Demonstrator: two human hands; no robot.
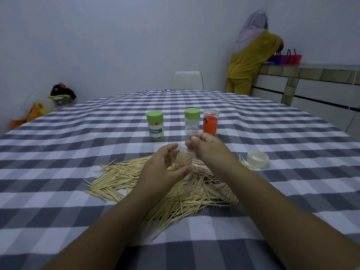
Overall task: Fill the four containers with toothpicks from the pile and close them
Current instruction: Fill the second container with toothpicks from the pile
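Note:
My left hand (165, 168) grips a small clear container (182, 161) partly filled with toothpicks, held above the toothpick pile (175, 193). Just over the container's mouth, my right hand (204, 147) has its fingers curled; what they pinch is hidden. Behind stand a green-lidded labelled container (155, 125) full of toothpicks, a green-lidded clear container (192, 121) with only a few toothpicks inside, and an orange-labelled container (210, 121) with a clear lid. A loose cream lid (257, 158) lies upside down to the right of the pile.
The table wears a grey and white checked cloth (78, 152). A white chair (187, 80) stands at the far side. A person in yellow (251, 61) leans over a counter (311, 78) at the back right. Bags lie on the floor (58, 96) at the left.

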